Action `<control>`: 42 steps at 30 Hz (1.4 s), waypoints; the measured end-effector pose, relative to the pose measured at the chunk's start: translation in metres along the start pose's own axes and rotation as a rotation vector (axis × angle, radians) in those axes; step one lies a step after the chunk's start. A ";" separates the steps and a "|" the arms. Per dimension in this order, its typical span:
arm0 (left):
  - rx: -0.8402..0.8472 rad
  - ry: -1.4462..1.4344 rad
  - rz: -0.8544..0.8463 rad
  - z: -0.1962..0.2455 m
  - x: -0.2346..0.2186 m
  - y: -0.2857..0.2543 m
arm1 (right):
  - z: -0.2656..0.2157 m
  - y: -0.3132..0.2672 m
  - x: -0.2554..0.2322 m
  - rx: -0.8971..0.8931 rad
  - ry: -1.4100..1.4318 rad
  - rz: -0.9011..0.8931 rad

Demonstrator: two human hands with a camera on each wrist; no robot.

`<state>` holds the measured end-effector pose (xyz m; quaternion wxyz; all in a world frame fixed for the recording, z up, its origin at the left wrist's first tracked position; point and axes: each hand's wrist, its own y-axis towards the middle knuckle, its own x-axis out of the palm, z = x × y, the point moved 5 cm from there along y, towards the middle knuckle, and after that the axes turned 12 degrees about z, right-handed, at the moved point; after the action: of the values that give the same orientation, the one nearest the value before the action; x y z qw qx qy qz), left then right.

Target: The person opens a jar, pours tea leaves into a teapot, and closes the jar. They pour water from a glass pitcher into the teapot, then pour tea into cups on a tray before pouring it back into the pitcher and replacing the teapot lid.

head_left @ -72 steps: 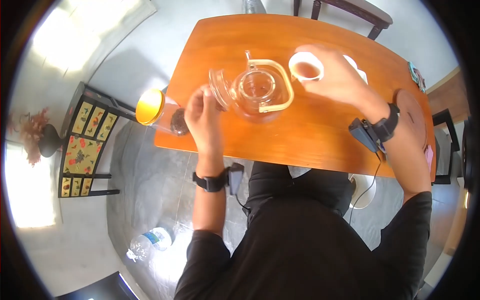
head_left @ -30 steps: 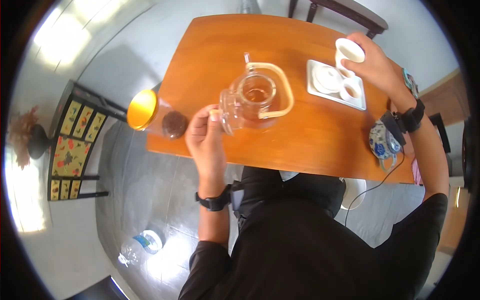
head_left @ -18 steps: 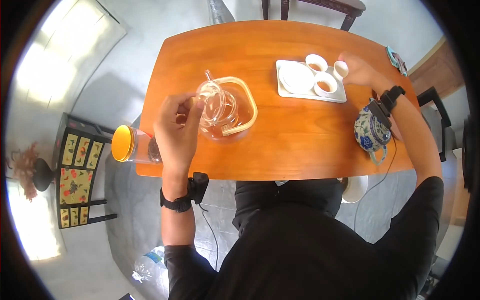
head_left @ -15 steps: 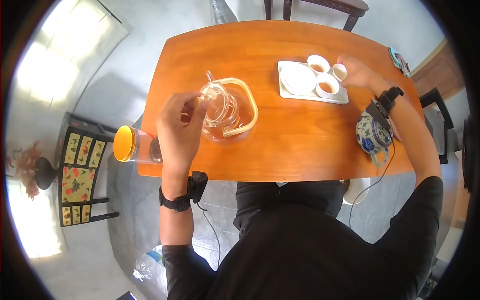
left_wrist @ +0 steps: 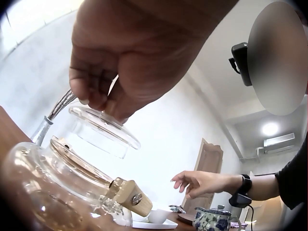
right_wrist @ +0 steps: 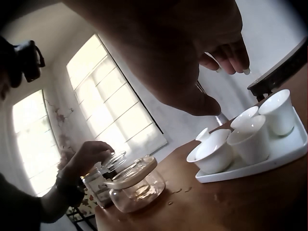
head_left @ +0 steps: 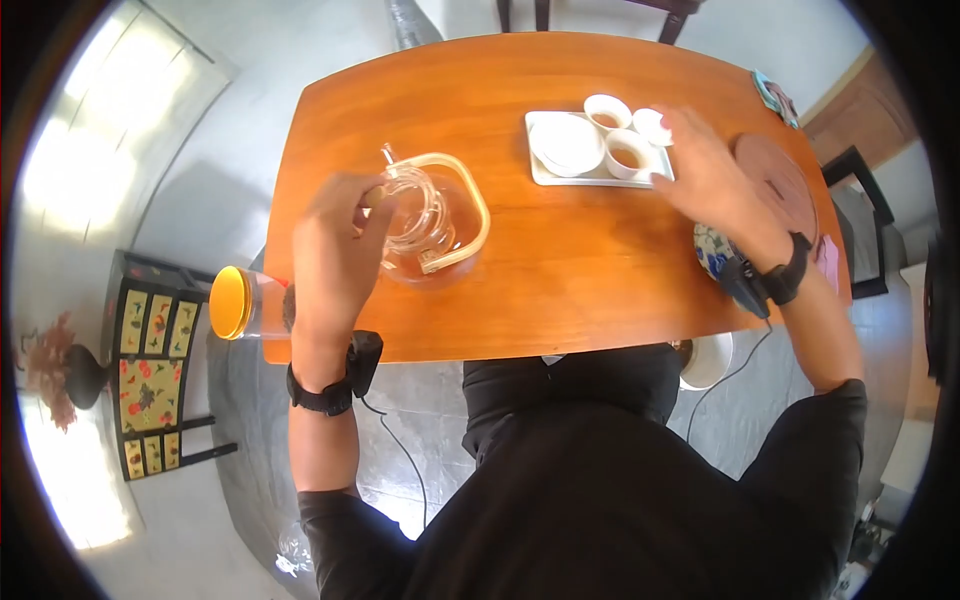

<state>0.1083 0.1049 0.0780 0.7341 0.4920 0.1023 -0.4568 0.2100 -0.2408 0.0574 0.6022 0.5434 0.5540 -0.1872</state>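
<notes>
My left hand (head_left: 338, 240) pinches the knob of the glass lid (left_wrist: 103, 130), held tilted just above the mouth of the glass teapot (left_wrist: 53, 192). The teapot, with its pale handle (head_left: 484, 210), holds some light brown liquid. My right hand (head_left: 712, 180) is in the air beside the white tray (right_wrist: 250, 168), fingers apart and holding nothing. On the tray stand a white lidded bowl (right_wrist: 211, 154) and several white cups, such as the cup (right_wrist: 249, 139); tea shows in two of them in the head view.
A jar with a yellow lid (head_left: 230, 302) lies at the table's left edge. Under my right wrist is a blue-and-white teapot (left_wrist: 211, 219). A round brown board (head_left: 778, 185) and a folded cloth (head_left: 774, 98) are at the right. Wet spots (right_wrist: 177, 190) mark the tabletop near the glass teapot.
My right hand set a white cup on the tray, let it go and drew back. My left hand brought the glass lid from beside the teapot to above its mouth. The head view shifted.
</notes>
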 end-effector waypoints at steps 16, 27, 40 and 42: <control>-0.529 -0.619 0.439 -0.034 -0.035 -0.167 | 0.010 -0.028 0.081 0.498 0.116 0.401; -0.592 -0.601 0.435 -0.065 -0.055 -0.182 | -0.008 -0.040 0.097 0.757 0.296 0.659; -0.596 -0.639 0.384 -0.054 -0.030 -0.168 | 0.003 -0.054 0.091 0.797 0.317 0.761; -0.593 -0.631 0.378 -0.059 -0.029 -0.170 | -0.003 -0.060 0.076 0.752 0.372 0.835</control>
<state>-0.0212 0.1534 -0.0407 0.9085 0.1083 -0.0911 -0.3932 0.1829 -0.2302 -0.0350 0.2837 0.9153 0.2852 -0.0198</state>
